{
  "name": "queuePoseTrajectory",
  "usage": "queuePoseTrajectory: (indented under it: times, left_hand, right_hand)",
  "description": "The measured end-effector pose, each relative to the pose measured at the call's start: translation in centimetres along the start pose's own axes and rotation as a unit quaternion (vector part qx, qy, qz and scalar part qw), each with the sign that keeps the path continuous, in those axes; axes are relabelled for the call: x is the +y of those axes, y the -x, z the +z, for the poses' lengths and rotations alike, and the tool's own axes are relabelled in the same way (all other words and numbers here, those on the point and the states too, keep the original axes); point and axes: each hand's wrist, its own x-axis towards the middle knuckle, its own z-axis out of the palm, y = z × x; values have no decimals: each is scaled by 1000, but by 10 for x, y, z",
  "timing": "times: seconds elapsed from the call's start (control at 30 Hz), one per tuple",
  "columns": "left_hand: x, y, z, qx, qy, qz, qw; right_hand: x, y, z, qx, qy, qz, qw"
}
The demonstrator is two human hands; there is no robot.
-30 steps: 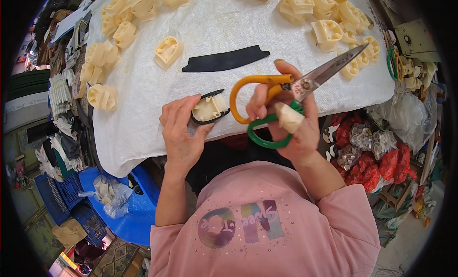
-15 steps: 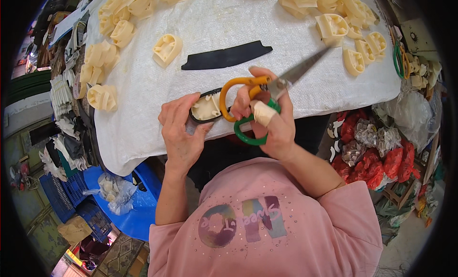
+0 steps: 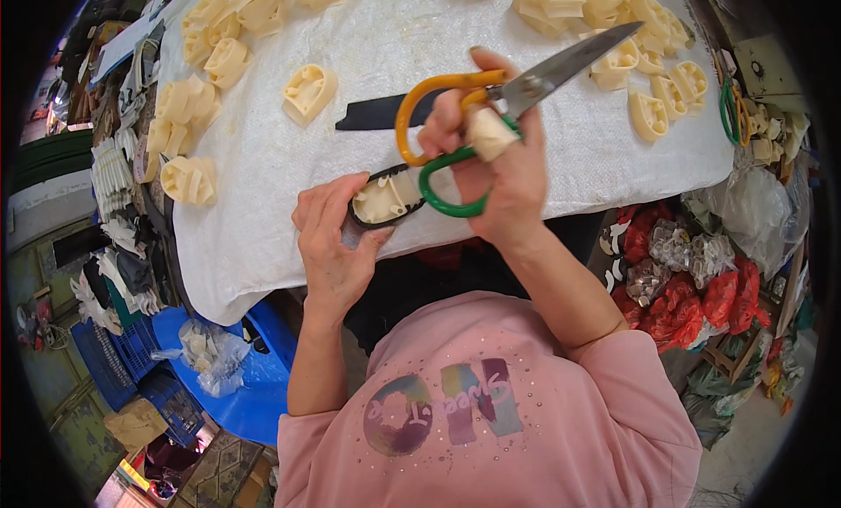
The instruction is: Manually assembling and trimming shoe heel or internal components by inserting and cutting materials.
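My right hand (image 3: 501, 171) grips a pair of scissors (image 3: 491, 96) with one orange and one green handle loop. Its closed steel blades point up and to the right over the table. A pale bandage wraps one finger of that hand. My left hand (image 3: 337, 245) holds a cream plastic part with a black rim (image 3: 383, 201) at the table's near edge, just left of the green loop. A flat black strip (image 3: 377, 112) lies on the white cloth (image 3: 263, 201) beyond both hands.
Several cream plastic parts (image 3: 197, 105) lie along the cloth's left side, and more cream parts (image 3: 648, 61) are at the far right. One cream piece (image 3: 308, 92) lies alone. A blue crate (image 3: 245, 394) sits below left, red bags (image 3: 701, 298) right.
My right hand moved the scissors left toward the part, then lifted them slightly up and right. My left hand kept the black-rimmed part in nearly the same place.
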Motion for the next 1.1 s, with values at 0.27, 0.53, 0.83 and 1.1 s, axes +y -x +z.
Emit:
queuePoseTrajectory:
  times: [0.27, 0.53, 0.83, 1.1]
  left_hand:
    - [3, -3, -4, 2, -1, 3, 1000]
    - [-12, 23, -23, 54, 498, -113, 858]
    - [-62, 105, -84, 335, 267, -230, 874]
    - [-212, 296, -119, 446, 35, -494, 745]
  right_hand:
    - [-24, 0, -11, -21, 126, 39, 991]
    - [-92, -10, -52, -4, 582, -3, 814]
    - [-92, 8, -54, -85, 853, -126, 499]
    - [-44, -26, -20, -227, 740, -150, 615]
